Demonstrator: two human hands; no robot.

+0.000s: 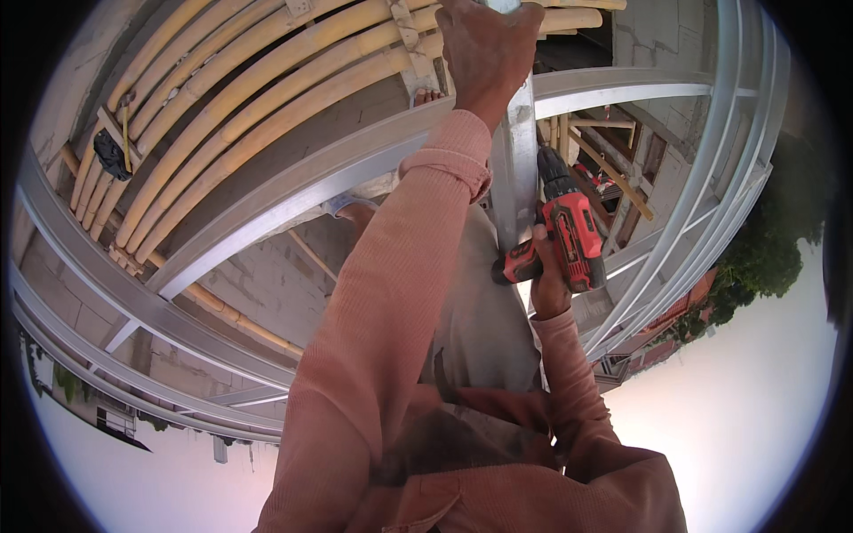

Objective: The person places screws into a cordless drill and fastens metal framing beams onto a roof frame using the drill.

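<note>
My left hand (490,53), arm stretched forward, is closed around a silvery metal channel (514,169) at the top of the view. Most of its fingertips are hidden. The channel runs toward me and meets crosswise metal members. My right hand (551,280) grips a red and black cordless drill (573,226) by its handle, just right of the channel. The drill's black chuck (553,164) points forward, close beside the metal. Whether a bit sits in the chuck, I cannot make out.
Bamboo poles (293,84) lie in rows at the upper left, with a black plastic bag (111,155) on them. Curved-looking metal frames (222,355) surround me left and right (711,178). Below are block walls and a sandalled foot (355,211). Trees (764,258) stand beyond.
</note>
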